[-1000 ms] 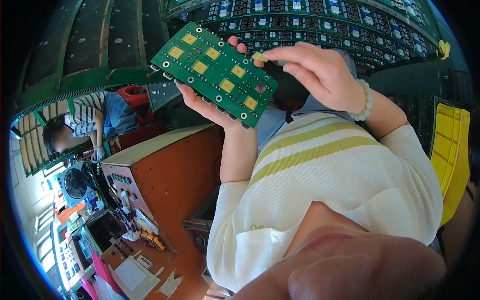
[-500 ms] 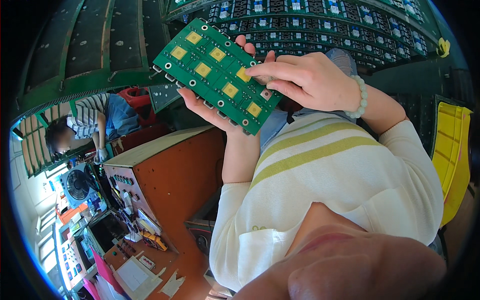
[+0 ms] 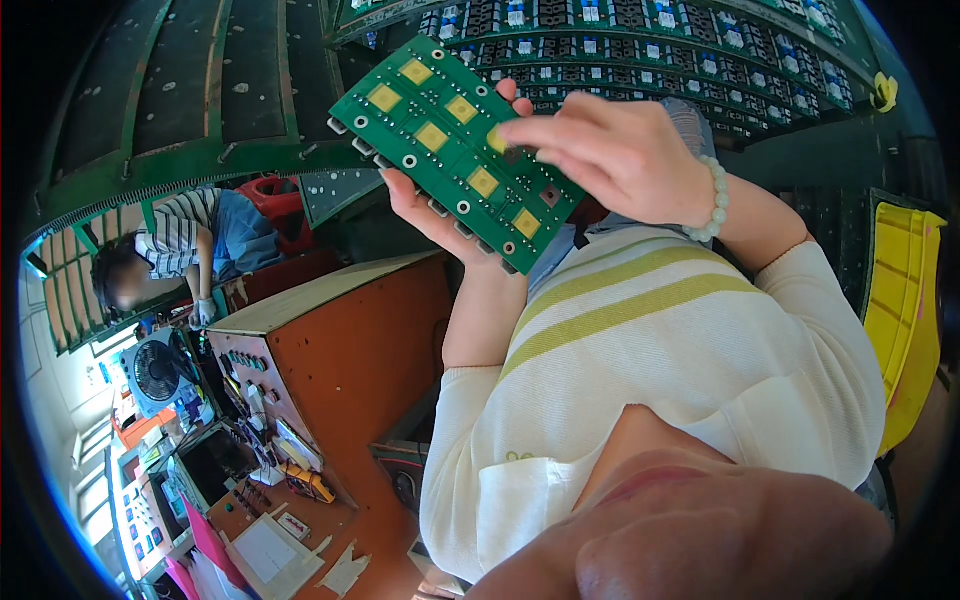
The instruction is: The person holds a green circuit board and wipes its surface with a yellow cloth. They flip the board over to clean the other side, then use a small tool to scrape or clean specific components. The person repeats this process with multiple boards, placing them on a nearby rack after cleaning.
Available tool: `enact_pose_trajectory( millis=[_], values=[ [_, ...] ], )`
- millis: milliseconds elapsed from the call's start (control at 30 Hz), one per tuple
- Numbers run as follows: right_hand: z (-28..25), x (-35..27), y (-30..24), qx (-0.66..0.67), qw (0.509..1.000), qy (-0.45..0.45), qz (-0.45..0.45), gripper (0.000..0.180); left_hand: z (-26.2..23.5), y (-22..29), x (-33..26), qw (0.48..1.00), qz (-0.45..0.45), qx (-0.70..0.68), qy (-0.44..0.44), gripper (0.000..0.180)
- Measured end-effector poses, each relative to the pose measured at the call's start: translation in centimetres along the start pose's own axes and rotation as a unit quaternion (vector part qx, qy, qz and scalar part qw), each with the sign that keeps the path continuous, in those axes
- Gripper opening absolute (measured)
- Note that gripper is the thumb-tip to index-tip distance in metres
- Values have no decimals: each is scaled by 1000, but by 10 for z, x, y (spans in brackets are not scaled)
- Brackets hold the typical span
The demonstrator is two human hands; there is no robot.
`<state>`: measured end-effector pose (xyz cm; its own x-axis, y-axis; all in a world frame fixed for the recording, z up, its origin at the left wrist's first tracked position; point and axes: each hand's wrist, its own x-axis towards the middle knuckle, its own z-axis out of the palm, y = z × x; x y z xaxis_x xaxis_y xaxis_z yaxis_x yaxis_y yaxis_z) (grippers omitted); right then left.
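A green circuit board (image 3: 455,185) is tilted in front of me, with several yellow square patches (image 3: 432,137) of tape on its face. My left hand (image 3: 440,215) grips it from underneath, thumb at the near-left edge and fingertips showing past the far edge. Over the board's right side, my right hand (image 3: 625,160) pinches a yellow tape square (image 3: 496,139), which looks partly lifted, with a dark spot bared beside it. Further down that side lies a bare brownish square (image 3: 549,195) without tape. The right fingertips are slightly blurred.
Rows of boards with black and blue-white parts (image 3: 640,50) fill the racks ahead. A yellow bin (image 3: 900,320) stands at right. To the left are an orange-brown cabinet (image 3: 350,330), a fan (image 3: 158,368), a cluttered bench and a seated person (image 3: 180,240) in a striped top.
The board and my left hand have shifted a little to the right. The tape square under my right fingertips, flat before, now looks peeled up at one side.
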<state>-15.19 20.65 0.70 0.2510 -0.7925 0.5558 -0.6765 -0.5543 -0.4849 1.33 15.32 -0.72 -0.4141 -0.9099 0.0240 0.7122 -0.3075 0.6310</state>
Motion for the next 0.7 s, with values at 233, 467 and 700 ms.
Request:
enact_pose_trajectory(
  millis=[233,467,700],
  values=[
    [-1,13,14,46,993,104,35,37,2,-4,-9,970,-56,-233,-30,77],
    [11,13,12,-23,998,66,3,35,-14,-1,-13,997,17,-79,9,73],
    [7,9,12,31,999,25,23,39,1,1,-18,998,-5,-24,55,78]
  ],
)
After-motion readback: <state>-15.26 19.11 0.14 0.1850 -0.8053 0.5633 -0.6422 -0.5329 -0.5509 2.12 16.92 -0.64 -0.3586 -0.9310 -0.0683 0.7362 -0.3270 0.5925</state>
